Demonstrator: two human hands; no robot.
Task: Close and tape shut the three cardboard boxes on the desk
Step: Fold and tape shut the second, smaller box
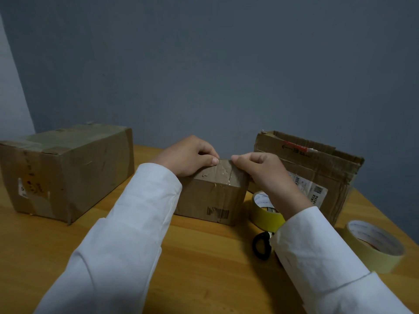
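Now the work is on the small middle box [213, 191], which stands near the centre of the desk [204, 257], its flaps down and meeting along a seam that runs from near edge to far. Both hands sit on its far top edge: the left hand [188, 157] has its fingers curled with the thumb pressed to the lid, and the right hand [260, 171] likewise curls over the right part of the top, thumb tip close to the seam. Each grip seems to pinch or press something thin at that edge, probably tape, though no strip shows clearly.

By my judgement this box is at the sealing step. Next the strip needs smoothing along the seam and cutting; the yellow tape roll [265, 211] lies just right of the box and the black-handled scissors [261, 245] in front of that roll.

Toward the left edge the large box [68, 171] looks closed. Toward the far right corner the flattened box [317, 168] gapes open, so it is not yet done. A second tape roll [374, 243] sits by the right edge.

Barcodes show on the middle box and on the right one's white label; the print is too small to read.
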